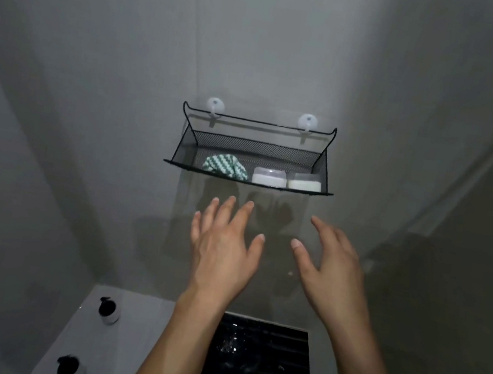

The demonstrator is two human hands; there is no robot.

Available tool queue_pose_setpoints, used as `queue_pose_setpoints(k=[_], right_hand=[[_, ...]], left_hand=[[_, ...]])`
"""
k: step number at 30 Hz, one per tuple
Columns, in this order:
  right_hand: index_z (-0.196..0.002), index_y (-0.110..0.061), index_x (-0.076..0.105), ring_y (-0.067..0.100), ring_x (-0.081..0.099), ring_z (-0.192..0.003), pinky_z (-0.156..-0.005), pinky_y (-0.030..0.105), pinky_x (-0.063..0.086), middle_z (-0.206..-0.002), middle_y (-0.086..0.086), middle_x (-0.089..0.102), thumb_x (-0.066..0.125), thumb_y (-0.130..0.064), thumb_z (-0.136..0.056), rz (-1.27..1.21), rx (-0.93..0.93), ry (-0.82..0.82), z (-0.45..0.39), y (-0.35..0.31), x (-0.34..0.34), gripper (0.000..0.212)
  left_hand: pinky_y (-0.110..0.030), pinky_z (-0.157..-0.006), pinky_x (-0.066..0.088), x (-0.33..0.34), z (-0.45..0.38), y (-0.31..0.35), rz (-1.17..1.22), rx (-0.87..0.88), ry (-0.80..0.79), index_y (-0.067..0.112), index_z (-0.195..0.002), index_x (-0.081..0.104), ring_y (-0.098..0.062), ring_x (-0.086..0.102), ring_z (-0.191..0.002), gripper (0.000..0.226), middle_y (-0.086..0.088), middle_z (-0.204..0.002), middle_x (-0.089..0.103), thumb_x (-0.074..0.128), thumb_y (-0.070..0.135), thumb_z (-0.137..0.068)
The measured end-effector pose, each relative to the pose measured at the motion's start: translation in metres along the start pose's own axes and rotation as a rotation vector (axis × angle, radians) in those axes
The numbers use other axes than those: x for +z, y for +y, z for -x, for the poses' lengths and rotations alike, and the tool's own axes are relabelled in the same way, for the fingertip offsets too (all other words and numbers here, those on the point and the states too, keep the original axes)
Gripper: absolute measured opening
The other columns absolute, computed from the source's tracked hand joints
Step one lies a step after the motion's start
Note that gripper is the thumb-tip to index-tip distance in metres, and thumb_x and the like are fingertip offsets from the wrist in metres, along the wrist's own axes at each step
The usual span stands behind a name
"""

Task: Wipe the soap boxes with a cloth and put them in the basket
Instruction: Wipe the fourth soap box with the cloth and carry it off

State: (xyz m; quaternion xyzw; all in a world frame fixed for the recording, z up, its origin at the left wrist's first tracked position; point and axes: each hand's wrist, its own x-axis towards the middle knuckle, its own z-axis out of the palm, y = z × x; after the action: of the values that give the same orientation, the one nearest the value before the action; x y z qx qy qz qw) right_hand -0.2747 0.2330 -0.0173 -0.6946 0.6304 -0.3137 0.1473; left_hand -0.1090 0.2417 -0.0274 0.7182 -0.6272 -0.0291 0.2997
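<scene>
A black wire-mesh basket [253, 151] hangs on the grey wall from two white suction hooks. Inside it, from left to right, lie a crumpled green-and-white cloth [225, 167], a clear soap box [269, 177] and a second clear soap box [305, 183] holding a pale bar. My left hand [223, 247] is raised below the basket, fingers spread and straight, holding nothing. My right hand [328, 263] is raised beside it, fingers relaxed and empty. Both hands are apart from the basket.
Below, a white ledge carries two small white bottles with black caps, one bottle [108, 310] farther back and another bottle [71, 368] nearer. A wet black slatted surface [260, 365] lies between my forearms. Grey walls close in on both sides.
</scene>
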Motion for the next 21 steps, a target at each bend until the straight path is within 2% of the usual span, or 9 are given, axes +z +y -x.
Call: queue_pose_setpoints(k=[7,13,18,21], right_hand=[[-0.146,-0.021,0.047,0.027,0.044,-0.135,-0.111,0.046,0.035,-0.144,0.008,0.05,0.058,-0.041,-0.094,0.018,0.052,0.064,-0.073,-0.014,0.012,0.056],[-0.142,-0.02,0.051,0.028,0.046,-0.133,-0.109,0.047,0.037,-0.143,0.008,0.052,0.059,-0.038,-0.094,0.012,0.004,0.063,-0.141,-0.008,0.026,0.053],[-0.14,-0.017,0.053,0.031,0.048,-0.13,-0.107,0.044,0.039,-0.141,0.01,0.054,0.057,-0.037,-0.095,0.098,-0.053,-0.058,-0.219,-0.002,0.042,0.049],[-0.14,-0.02,0.053,0.029,0.047,-0.131,-0.109,0.044,0.038,-0.141,0.007,0.055,0.056,-0.038,-0.096,0.158,-0.081,-0.153,-0.256,0.0,0.05,0.047]], left_hand=[[-0.046,-0.122,0.008,0.014,-0.077,-0.013,0.012,0.043,-0.046,0.031,-0.149,0.038,-0.021,0.015,-0.15,0.059,0.002,-0.159,0.03,0.052,0.046,-0.094],[-0.045,-0.121,0.011,0.035,-0.138,-0.015,0.008,0.064,0.003,0.03,-0.147,0.041,-0.024,0.021,-0.148,0.057,0.0,-0.157,0.035,0.054,0.045,-0.094],[-0.043,-0.119,0.017,0.053,-0.205,-0.015,-0.114,0.044,-0.047,0.029,-0.148,0.04,-0.026,0.025,-0.146,0.057,0.0,-0.155,0.037,0.049,0.048,-0.095],[-0.041,-0.111,0.025,0.061,-0.238,-0.016,-0.189,0.034,-0.111,0.029,-0.144,0.044,-0.027,0.034,-0.139,0.054,0.0,-0.148,0.045,0.047,0.051,-0.095]])
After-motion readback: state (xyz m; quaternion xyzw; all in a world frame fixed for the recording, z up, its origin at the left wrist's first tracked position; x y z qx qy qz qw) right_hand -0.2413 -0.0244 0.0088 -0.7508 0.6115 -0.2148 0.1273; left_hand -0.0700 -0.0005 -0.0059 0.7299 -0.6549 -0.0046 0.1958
